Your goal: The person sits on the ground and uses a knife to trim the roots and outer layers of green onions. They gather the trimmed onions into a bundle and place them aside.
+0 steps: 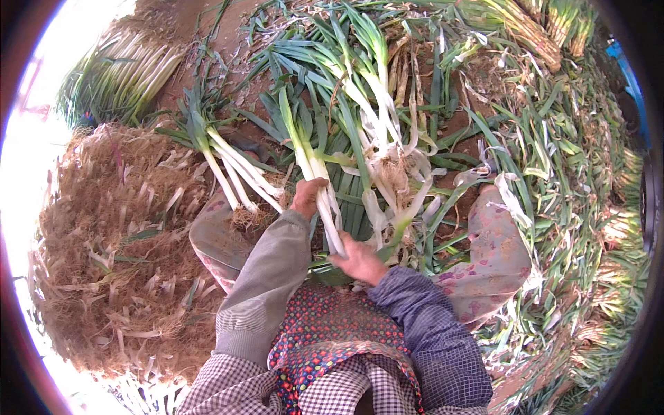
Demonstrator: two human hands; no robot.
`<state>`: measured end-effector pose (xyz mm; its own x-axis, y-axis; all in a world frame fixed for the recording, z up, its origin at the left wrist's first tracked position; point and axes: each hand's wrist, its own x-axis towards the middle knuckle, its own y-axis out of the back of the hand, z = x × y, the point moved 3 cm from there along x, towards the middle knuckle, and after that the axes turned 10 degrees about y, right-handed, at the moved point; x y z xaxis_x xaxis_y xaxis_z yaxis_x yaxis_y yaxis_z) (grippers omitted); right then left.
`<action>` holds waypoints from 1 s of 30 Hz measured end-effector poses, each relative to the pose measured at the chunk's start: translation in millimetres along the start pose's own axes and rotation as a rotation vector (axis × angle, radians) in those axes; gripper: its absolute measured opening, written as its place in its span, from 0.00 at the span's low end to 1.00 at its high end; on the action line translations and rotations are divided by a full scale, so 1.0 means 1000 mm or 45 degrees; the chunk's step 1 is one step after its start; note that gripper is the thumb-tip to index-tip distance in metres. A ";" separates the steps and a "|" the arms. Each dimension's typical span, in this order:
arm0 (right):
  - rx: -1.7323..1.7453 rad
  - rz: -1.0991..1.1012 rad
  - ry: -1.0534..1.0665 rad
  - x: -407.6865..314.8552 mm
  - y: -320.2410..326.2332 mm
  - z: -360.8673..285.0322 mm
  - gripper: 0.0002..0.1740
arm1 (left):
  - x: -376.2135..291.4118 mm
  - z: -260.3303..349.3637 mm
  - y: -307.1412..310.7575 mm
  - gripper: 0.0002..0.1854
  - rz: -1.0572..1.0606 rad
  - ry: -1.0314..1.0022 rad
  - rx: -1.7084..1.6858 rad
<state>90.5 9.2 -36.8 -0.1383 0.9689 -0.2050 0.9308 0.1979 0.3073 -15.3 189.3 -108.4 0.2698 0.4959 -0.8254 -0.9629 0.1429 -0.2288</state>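
My left hand [309,197] is closed around the white shaft of a leek-like green onion [315,171], whose green leaves point away from me. Lower down, my right hand [361,259] grips the root end of the same stalk; the root tip is hidden by its fingers. Left of them, several stalks with roots [241,181] lie by my left knee. Ahead and to the right, more long stalks [376,98] lie with their roots towards me, among loose whitish peeled skins [376,215].
A large heap of trimmed roots [129,249] lies at the left, with a pile of white-stemmed stalks [140,72] beyond it. Leaf scraps [555,171] cover the ground at the right. Bundled stalks [524,31] lie at the top right.
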 end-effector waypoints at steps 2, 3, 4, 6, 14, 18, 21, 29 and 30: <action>-0.051 0.175 0.168 0.017 0.030 0.002 0.22 | -0.013 0.002 0.001 0.15 -0.072 -0.016 -0.101; -0.045 0.258 0.128 0.029 0.043 0.008 0.25 | -0.020 0.003 0.003 0.14 -0.060 0.020 -0.127; -0.028 0.386 0.159 0.042 0.055 0.013 0.28 | -0.027 0.005 0.002 0.13 -0.036 0.007 -0.155; 0.065 0.422 0.132 0.079 0.047 0.019 0.28 | -0.041 0.003 -0.002 0.14 -0.050 0.011 -0.131; 0.565 0.399 -0.043 0.021 0.113 0.077 0.07 | -0.055 -0.001 0.016 0.16 -0.031 0.102 -0.436; -1.236 0.173 -0.348 -0.056 0.193 0.073 0.17 | -0.029 0.012 0.010 0.14 -0.299 0.116 -0.739; -0.874 0.522 0.163 -0.027 0.165 0.026 0.32 | -0.017 0.015 0.000 0.13 -0.286 0.076 -0.697; 0.496 -0.334 0.069 -0.002 0.025 -0.043 0.62 | -0.033 0.049 0.013 0.12 -0.144 0.100 -0.337; 0.531 -0.310 0.109 -0.024 0.024 -0.050 0.62 | -0.034 0.058 0.019 0.12 -0.072 -0.050 -0.282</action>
<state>99.2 -1.5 22.3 -0.3795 0.9142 -0.1422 0.9218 0.3605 -0.1423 -42.0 224.7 -55.1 0.3189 0.5261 -0.7884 -0.9226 -0.0182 -0.3853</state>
